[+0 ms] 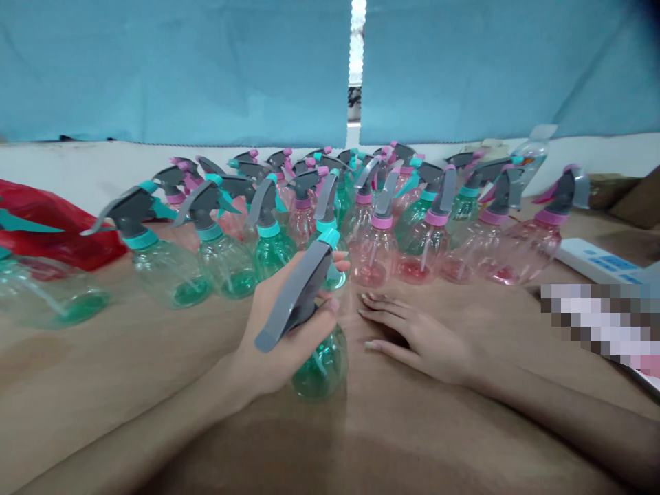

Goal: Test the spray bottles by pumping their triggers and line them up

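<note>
My left hand (281, 330) is wrapped round the neck of a green spray bottle (320, 368) with a grey trigger head and teal nozzle. Its clear green body hangs below my fingers, close over the table. To the right, my right hand (412, 333) lies flat on the wood with its fingers apart, holding nothing. Just beyond its fingertips stands a pink spray bottle (372, 251). Another green spray bottle (276, 251) stands behind my left hand, partly covered by it.
Several pink and green spray bottles crowd the back of the wooden table (392, 433). A red plastic bag (97, 237) lies at left. On the right are a white device with blue keys (601, 260) and a clear bottle (533, 155). A blue curtain (206, 69) hangs behind.
</note>
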Demonstrator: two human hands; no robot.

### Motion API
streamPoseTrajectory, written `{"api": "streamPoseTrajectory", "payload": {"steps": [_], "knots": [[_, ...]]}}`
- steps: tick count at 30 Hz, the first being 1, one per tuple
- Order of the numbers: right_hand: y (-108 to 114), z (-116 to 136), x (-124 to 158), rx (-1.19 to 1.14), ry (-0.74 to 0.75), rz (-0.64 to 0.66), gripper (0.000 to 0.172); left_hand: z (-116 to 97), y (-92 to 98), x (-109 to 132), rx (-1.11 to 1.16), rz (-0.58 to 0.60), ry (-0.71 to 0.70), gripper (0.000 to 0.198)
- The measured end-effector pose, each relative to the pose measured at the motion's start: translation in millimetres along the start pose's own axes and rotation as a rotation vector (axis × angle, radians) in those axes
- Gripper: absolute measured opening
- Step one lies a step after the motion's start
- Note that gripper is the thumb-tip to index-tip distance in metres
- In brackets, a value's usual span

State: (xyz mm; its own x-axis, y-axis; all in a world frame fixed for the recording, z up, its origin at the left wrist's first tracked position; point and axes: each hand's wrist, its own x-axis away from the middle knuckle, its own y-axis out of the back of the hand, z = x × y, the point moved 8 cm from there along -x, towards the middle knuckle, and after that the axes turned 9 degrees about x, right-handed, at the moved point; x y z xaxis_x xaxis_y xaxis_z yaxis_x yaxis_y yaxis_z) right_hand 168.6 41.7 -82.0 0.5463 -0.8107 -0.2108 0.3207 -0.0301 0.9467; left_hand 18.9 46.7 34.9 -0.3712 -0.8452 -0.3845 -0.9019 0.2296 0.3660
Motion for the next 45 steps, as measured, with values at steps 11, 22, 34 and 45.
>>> {"api": "streamPoseTrajectory", "payload": {"steps": [11, 22, 34, 45], "knots": [[1.1, -1.1, 1.2, -0.026, -0.009, -0.025, 0.055, -1.9, 0.6, -1.9, 0.017, -0.002, -0.022, 0.030], [2.1, -0.3, 1.4, -0.027, -0.008, -0.026, 0.054, 3.8, 6.7, -0.5, -0.009, 0.021, 0.011, 0.023], [-0.1, -1.0, 1.0, 0.001, -0.008, -0.003, 0.057, 2.7, 5.7, -0.4, 0.039, 0.038, -0.001, 0.013], [1.3, -0.5, 1.0, -0.033, -0.008, -0.023, 0.055, 7.6, 6.6, -4.2, 0.003, 0.003, 0.032, 0.023]]}}
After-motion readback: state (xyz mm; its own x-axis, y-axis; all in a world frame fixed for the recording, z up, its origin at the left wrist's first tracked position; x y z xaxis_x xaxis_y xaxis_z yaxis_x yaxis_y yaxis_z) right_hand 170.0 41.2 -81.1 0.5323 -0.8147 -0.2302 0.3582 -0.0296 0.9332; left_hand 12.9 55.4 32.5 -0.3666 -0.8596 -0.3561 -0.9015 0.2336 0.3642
